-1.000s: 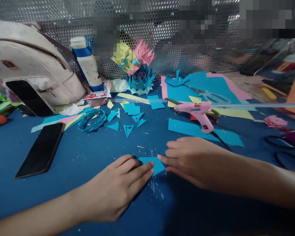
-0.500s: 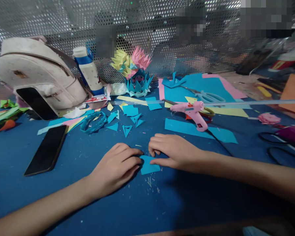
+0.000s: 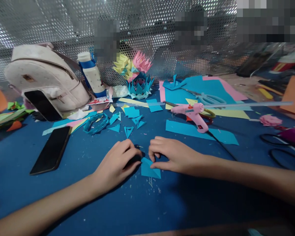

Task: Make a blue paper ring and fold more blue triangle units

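A small square of blue paper (image 3: 148,171) lies on the blue table, with crease lines running across it. My left hand (image 3: 120,160) holds its upper left corner, thumb and curled fingers meeting at the edge. On the opposite side my right hand (image 3: 170,153) has its thumb pressed on the paper and its fingers curled at the top edge. Just beyond my hands lie folded blue triangles (image 3: 128,131) and blue paper squares (image 3: 132,112).
A pink glue gun (image 3: 190,113) with a cord lies over a blue paper strip (image 3: 221,135). Two phones, one flat (image 3: 51,149), a white backpack (image 3: 43,75), a bottle (image 3: 92,73), a folded paper flower (image 3: 140,85) and light-blue-handled scissors (image 3: 206,97) stand or lie farther back.
The view has shifted slightly. My left thumb and fingers are wider apart, and more of the paper's creased face shows. Orange paper has come into view at the left edge.
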`<move>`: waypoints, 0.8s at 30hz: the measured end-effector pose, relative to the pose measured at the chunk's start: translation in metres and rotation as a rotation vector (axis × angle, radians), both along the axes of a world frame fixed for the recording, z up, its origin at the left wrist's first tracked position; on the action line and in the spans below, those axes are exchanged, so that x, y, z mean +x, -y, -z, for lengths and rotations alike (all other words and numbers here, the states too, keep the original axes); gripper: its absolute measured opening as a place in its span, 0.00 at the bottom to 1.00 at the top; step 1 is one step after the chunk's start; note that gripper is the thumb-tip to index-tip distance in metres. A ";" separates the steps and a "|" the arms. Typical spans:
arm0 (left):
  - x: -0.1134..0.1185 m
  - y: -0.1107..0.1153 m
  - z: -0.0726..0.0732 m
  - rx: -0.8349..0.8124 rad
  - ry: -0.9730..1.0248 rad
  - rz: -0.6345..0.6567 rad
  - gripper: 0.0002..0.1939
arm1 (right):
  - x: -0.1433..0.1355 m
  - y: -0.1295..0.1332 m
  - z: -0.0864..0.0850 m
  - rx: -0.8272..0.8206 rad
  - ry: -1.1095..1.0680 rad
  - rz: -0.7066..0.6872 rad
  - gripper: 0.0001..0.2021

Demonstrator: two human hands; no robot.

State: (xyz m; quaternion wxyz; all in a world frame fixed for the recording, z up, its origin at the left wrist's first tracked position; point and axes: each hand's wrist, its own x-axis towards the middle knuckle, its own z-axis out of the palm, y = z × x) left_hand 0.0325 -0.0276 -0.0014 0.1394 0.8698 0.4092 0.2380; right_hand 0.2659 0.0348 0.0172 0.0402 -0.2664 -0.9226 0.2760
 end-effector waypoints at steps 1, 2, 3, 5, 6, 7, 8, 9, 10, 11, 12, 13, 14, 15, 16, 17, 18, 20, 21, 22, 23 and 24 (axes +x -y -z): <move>0.000 0.000 -0.001 -0.002 0.003 0.000 0.07 | 0.000 0.001 -0.001 -0.004 -0.008 -0.002 0.07; 0.000 -0.001 -0.001 -0.002 0.005 0.003 0.07 | 0.000 0.001 -0.001 -0.010 -0.019 -0.003 0.07; 0.000 -0.001 -0.002 0.001 0.006 0.011 0.06 | 0.000 0.001 -0.001 -0.015 -0.033 -0.002 0.07; 0.000 -0.001 -0.002 0.018 0.007 0.039 0.06 | 0.001 0.001 -0.001 -0.023 -0.056 0.000 0.08; 0.000 0.000 -0.002 0.031 0.006 0.058 0.06 | 0.002 0.000 0.000 -0.023 -0.063 0.000 0.08; 0.000 0.000 -0.002 0.048 0.006 0.080 0.07 | 0.003 -0.001 0.001 -0.018 -0.070 -0.003 0.07; -0.001 0.001 -0.002 0.066 0.007 0.103 0.08 | 0.004 -0.001 0.001 -0.011 -0.075 -0.008 0.06; -0.001 0.002 -0.002 0.084 0.008 0.127 0.09 | 0.004 -0.002 0.002 -0.001 -0.083 -0.014 0.05; -0.001 0.003 -0.002 0.106 0.012 0.151 0.10 | 0.005 -0.003 0.003 0.009 -0.089 -0.020 0.05; -0.001 0.004 -0.002 0.129 0.016 0.179 0.11 | 0.005 -0.003 0.004 0.017 -0.096 -0.026 0.05; 0.000 0.006 -0.002 0.155 0.018 0.209 0.12 | 0.006 -0.004 0.005 0.021 -0.102 -0.032 0.05; 0.000 0.006 -0.002 0.181 0.018 0.238 0.13 | 0.006 -0.004 0.006 0.022 -0.107 -0.036 0.04; 0.000 0.007 -0.001 0.207 0.016 0.265 0.13 | 0.006 -0.004 0.007 0.021 -0.111 -0.039 0.04; 0.000 0.008 -0.001 0.235 0.009 0.283 0.13 | 0.006 -0.005 0.007 0.020 -0.115 -0.042 0.04; 0.000 0.008 0.000 0.259 -0.003 0.290 0.12 | 0.006 -0.005 0.008 0.018 -0.120 -0.047 0.04; 0.000 0.008 0.000 0.278 -0.017 0.288 0.11 | 0.006 -0.005 0.009 0.017 -0.125 -0.050 0.05; 0.000 0.007 0.001 0.292 -0.029 0.280 0.11 | 0.006 -0.005 0.009 0.015 -0.131 -0.053 0.05; 0.000 0.006 0.002 0.298 -0.044 0.268 0.13 | 0.007 -0.006 0.011 0.006 -0.143 -0.060 0.05; 0.000 0.005 0.002 0.293 -0.042 0.264 0.13 | 0.006 -0.006 0.011 -0.003 -0.148 -0.063 0.05; 0.000 0.005 0.003 0.287 -0.034 0.260 0.13 | 0.006 -0.006 0.012 -0.012 -0.154 -0.067 0.05; 0.000 0.004 0.003 0.285 -0.021 0.253 0.12 | 0.006 -0.006 0.013 -0.023 -0.160 -0.071 0.05; 0.000 0.004 0.002 0.286 -0.005 0.249 0.11 | 0.006 -0.006 0.013 -0.034 -0.165 -0.075 0.06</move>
